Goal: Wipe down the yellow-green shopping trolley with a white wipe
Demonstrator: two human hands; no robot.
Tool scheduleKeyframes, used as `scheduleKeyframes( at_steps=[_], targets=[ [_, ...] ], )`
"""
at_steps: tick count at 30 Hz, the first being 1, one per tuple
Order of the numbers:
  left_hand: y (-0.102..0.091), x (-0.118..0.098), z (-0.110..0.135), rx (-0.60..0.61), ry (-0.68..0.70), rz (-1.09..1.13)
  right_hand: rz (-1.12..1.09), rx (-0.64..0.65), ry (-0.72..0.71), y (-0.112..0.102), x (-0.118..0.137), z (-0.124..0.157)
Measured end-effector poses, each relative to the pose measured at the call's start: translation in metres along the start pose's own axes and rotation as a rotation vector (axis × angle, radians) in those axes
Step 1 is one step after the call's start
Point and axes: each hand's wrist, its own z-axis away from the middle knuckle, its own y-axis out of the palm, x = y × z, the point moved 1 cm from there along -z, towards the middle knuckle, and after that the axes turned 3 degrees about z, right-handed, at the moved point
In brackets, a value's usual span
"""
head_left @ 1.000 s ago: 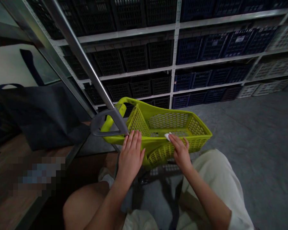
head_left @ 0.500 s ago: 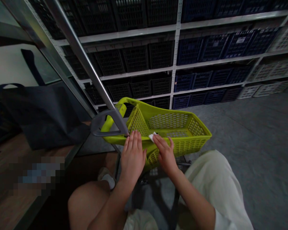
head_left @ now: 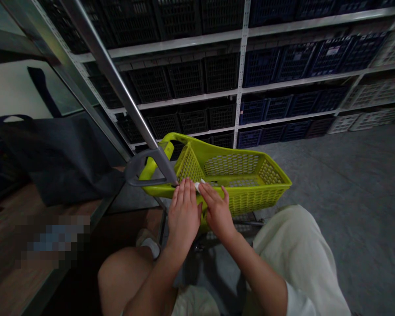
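Observation:
A lime-green plastic basket (head_left: 250, 193) sits on a trolley in front of me, its near rim under both hands. My left hand (head_left: 184, 215) lies flat on the rim's near-left corner, fingers stretched out, beside the grey handle bracket (head_left: 141, 169). My right hand (head_left: 217, 210) presses a small white cloth (head_left: 199, 184) against the rim, right next to the left hand's fingertips. Most of the cloth is hidden beneath the fingers.
A metal pole (head_left: 115, 83) rises from the bracket up to the left. Shelves with dark and blue crates (head_left: 283, 66) fill the back wall. A dark bag (head_left: 59, 158) rests on a wooden surface at left. Grey floor (head_left: 355, 184) spreads to the right. My knees show below.
My right hand has slid the white cloth leftward along the basket's near rim, from its middle to beside my left hand. The left hand has stayed put.

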Motion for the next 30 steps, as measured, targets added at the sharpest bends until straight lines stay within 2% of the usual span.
scheduleKeyframes(
  at_steps=[4,7,10,13,15,18,23,25,27,30],
  targets=[
    [-0.004,-0.002,0.0,0.013,-0.012,0.025,0.136,-0.006,0.054,-0.021,-0.059,0.03],
    [-0.004,-0.002,0.0,0.018,-0.012,0.041,0.2,-0.064,0.178,-0.031,-0.079,0.036],
    [-0.002,-0.002,0.0,0.02,-0.015,0.028,0.157,-0.042,0.198,-0.024,-0.054,0.019],
    [0.001,-0.001,0.001,0.011,-0.019,0.017,0.025,0.042,0.055,-0.009,-0.008,-0.004],
    [0.002,0.001,0.001,0.005,-0.017,0.014,-0.035,0.069,0.001,-0.005,0.01,-0.012],
    [0.001,0.001,0.002,0.008,-0.012,0.003,-0.024,0.098,0.023,-0.012,0.002,-0.008],
    [-0.002,-0.001,0.003,0.021,-0.011,-0.017,0.13,0.085,0.193,-0.039,-0.065,0.023],
    [-0.002,-0.002,0.002,0.027,-0.008,-0.018,0.179,0.038,0.286,-0.045,-0.079,0.028],
    [-0.001,-0.002,0.002,0.028,-0.005,-0.013,0.197,0.004,0.342,-0.042,-0.072,0.024],
    [0.001,-0.001,0.001,0.02,-0.005,-0.008,0.131,0.051,0.257,-0.027,-0.029,0.005]
  ],
)
